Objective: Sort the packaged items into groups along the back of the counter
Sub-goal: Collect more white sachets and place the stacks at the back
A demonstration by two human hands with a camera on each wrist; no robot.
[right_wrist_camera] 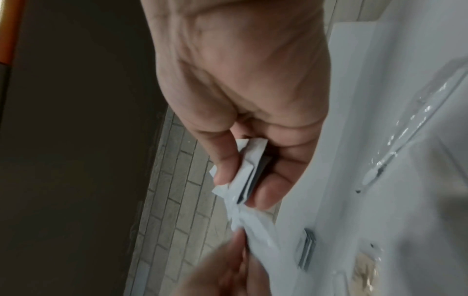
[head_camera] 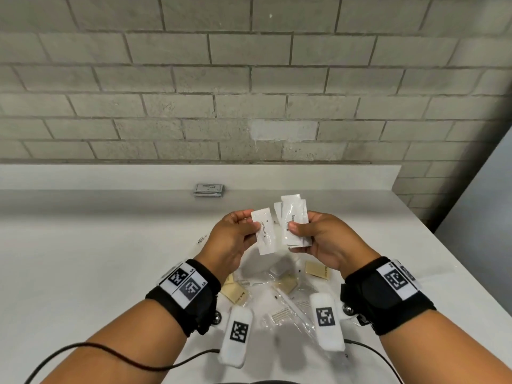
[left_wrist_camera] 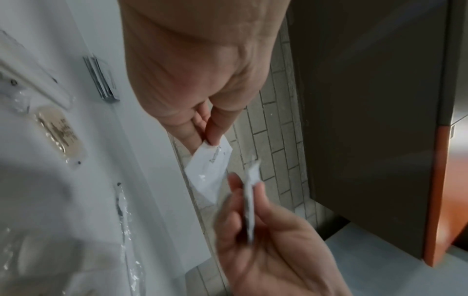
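My left hand pinches one white toothpaste sachet above the middle of the white counter. Close beside it my right hand grips a small stack of the same white sachets, thumb on top. The left wrist view has the single sachet between thumb and fingers, and the right wrist view has the stack clamped edge-on. Below the hands lie loose items: beige soap packets, clear-wrapped combs and other clear wrappers. A grey stack of packets sits at the back of the counter.
A low white backsplash and a grey brick wall close off the rear. The counter's right edge slants toward me. One small packet lies left of my left hand. Cables trail from both wrist bands.
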